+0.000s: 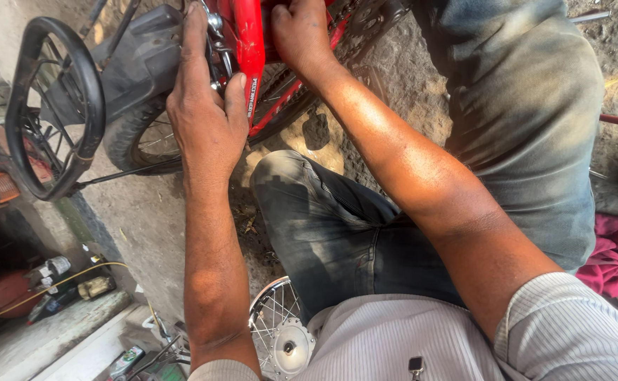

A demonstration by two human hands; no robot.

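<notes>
Glossy red bike frame tube (pixel 251 63) run near-vertical toward the rear wheel (pixel 147 134), gripped by left hand (pixel 206 116) fingers, right hand (pixel 300 32) fingers curled, grip hidden

Glossy red metal frame (pixel 249 49), shiny spoked wheel (pixel 280 331)

Roadside repair workshop: dirt floor (pixel 147 212), spoked wheel (pixel 277 331), bottles (pixel 62 282).

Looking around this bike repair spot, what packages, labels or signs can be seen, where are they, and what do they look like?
Small green and white carton: bottom edge, left of the spoked wheel; boxy, lying tilted.
Narrow pale lettered sticker: runs down the red frame tube, beside the left hand.
Dark bottles with pale labels: low left, lying beside a yellow cable.
No screens or signs show.
</notes>
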